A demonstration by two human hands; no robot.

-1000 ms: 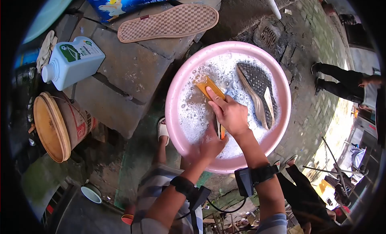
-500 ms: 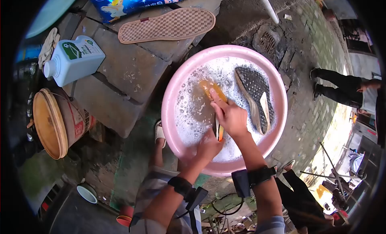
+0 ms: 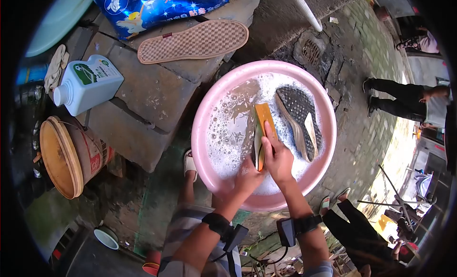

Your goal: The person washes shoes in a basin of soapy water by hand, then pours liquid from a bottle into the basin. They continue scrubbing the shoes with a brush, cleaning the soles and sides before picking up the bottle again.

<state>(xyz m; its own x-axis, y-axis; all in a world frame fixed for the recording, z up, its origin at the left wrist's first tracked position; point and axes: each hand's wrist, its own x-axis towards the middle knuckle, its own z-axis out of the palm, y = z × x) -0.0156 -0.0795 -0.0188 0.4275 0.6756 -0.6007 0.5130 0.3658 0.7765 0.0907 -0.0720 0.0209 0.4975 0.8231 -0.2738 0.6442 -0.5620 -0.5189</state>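
A pink basin (image 3: 202,148) holds foamy water. In its right part a shoe with a dark, studded sole (image 3: 297,116) lies sole up. My right hand (image 3: 278,160) grips a yellow-brown wooden brush (image 3: 265,116), its fingers wrapped round the back. Low in the basin, my left hand (image 3: 248,176) is closed on a second shoe (image 3: 258,146), seen edge-on with a pale side and an orange part near the fingers. The brush lies against this shoe, and its bristles are hidden.
Stone slabs (image 3: 143,96) at the left carry a woven insole (image 3: 195,41), a blue packet (image 3: 162,8) and a light-blue bottle (image 3: 90,84). A bucket (image 3: 64,155) lies tilted below them. A drain (image 3: 311,51) is behind the basin. People (image 3: 400,101) stand at the right.
The brush has moved down and right toward me and stands more upright in view, with my right hand lower. The foam has shifted, baring murky water at the basin's upper left.
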